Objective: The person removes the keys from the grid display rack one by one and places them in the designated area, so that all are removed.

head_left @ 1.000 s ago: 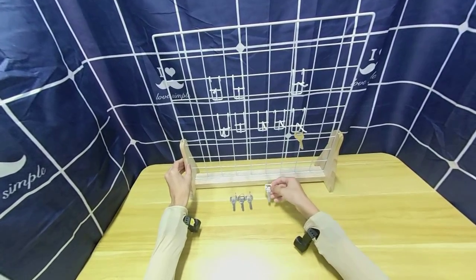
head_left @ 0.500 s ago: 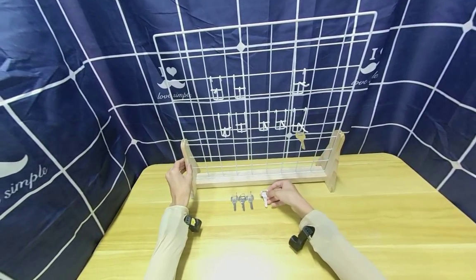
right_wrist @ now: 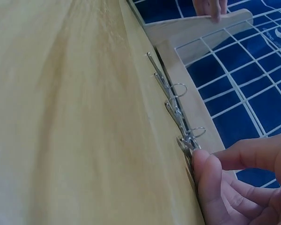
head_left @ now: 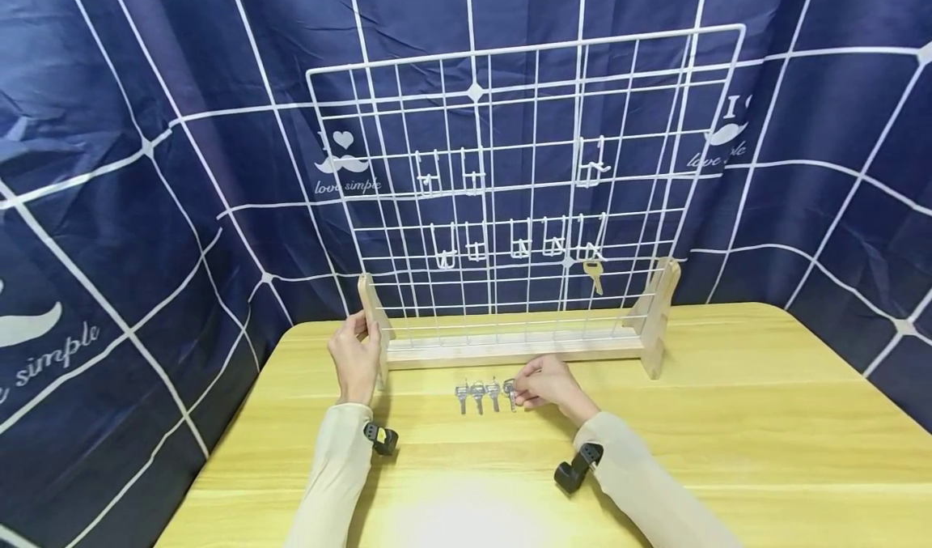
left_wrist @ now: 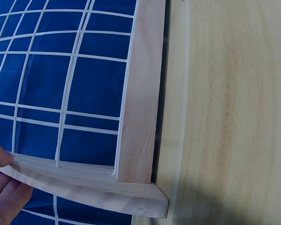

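Observation:
On the table, my right hand (head_left: 546,382) pinches a silver key (head_left: 510,388) at the right end of a row. Three more silver keys (head_left: 478,398) lie side by side just left of it, rings toward the rack. Thumb and fingertip meet on the held key in the right wrist view, partly covering it. My left hand (head_left: 354,358) grips the left wooden support (head_left: 370,293) of a white wire grid rack (head_left: 524,48). In the left wrist view, the thumb lies on one side of that wood and the fingers (left_wrist: 9,197) on the other.
Several white wire hooks (head_left: 520,247) hang on the grid in two rows. A gold key (head_left: 593,269) hangs from the lower right hook. The wooden base bar (head_left: 510,351) runs behind the silver keys. A dark blue curtain (head_left: 182,289) surrounds the yellow wooden table (head_left: 728,418).
My right hand has moved left with the silver key, bringing it beside the other three keys and down to the table. The left hand stays on the support.

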Demonstrator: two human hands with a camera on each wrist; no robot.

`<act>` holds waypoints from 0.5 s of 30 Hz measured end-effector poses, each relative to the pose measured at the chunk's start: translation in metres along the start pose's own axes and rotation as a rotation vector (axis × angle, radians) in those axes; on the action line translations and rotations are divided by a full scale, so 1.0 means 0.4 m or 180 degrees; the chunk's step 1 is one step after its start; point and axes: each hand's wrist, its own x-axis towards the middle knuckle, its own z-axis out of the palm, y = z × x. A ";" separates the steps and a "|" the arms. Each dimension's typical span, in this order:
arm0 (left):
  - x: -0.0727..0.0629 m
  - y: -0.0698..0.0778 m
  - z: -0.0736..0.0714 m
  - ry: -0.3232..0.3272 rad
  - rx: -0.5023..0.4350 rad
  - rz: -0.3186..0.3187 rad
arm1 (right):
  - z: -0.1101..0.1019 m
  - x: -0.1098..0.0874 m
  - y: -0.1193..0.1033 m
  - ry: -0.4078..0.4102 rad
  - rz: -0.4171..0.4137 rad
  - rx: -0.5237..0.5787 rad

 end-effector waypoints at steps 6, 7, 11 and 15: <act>-0.001 0.003 0.002 -0.0012 -0.0001 -0.0020 | 0.006 -0.002 -0.004 0.0019 0.0045 0.0019; 0.000 0.003 0.002 -0.0015 0.0002 -0.0020 | 0.006 -0.002 -0.005 0.0024 0.0042 0.0030; 0.000 0.002 0.002 -0.0013 0.0013 -0.0027 | 0.009 -0.001 -0.009 0.0017 0.0011 0.0036; -0.002 0.001 0.003 -0.0011 -0.0009 -0.0030 | 0.009 0.001 -0.005 0.0005 -0.0019 0.0006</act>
